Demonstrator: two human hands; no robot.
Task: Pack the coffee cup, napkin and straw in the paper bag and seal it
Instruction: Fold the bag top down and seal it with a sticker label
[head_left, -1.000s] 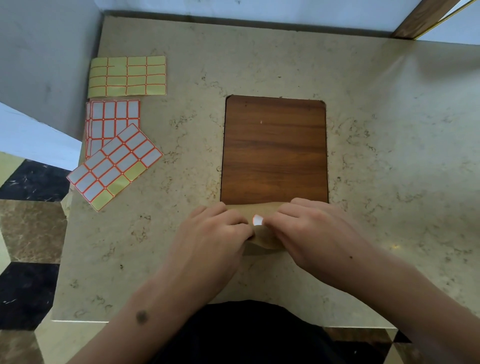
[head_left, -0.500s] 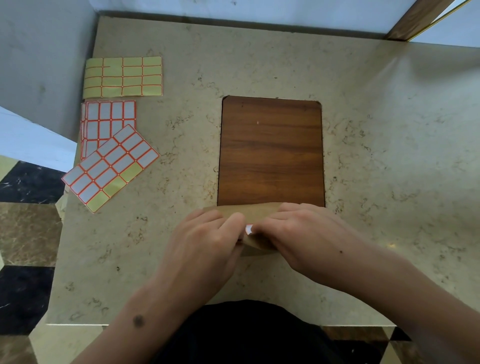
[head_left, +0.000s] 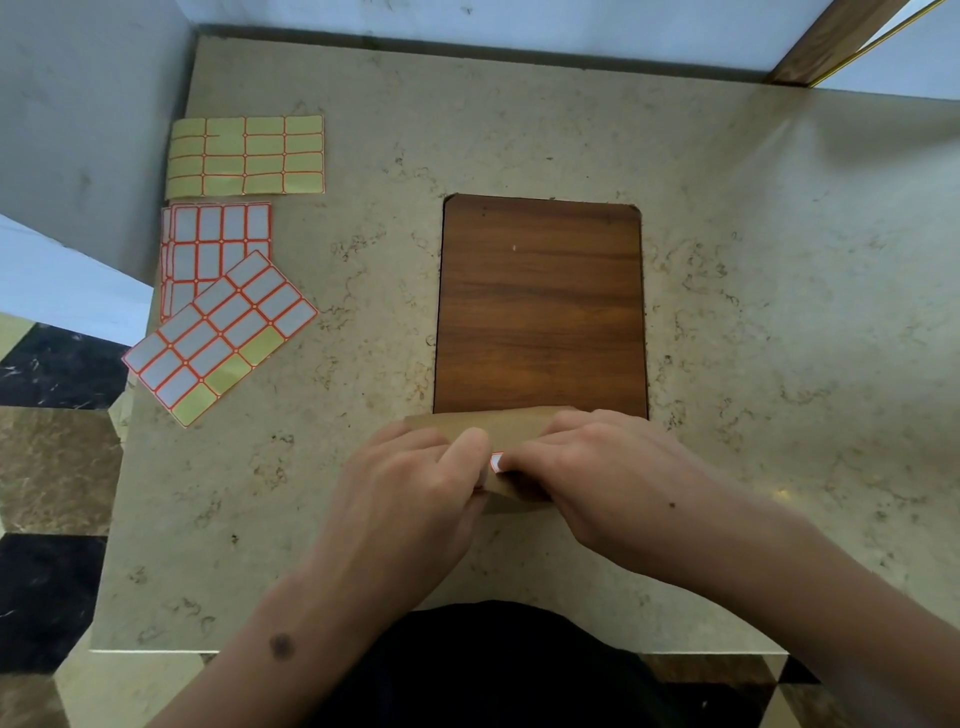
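At the near end of the wood-grain board, both hands press on a folded brown paper bag. Left hand curls loosely over its left part; right hand lies flatter, fingertips pinning a small white red-edged sticker. Label sheets lie flat on the speckled stone counter.
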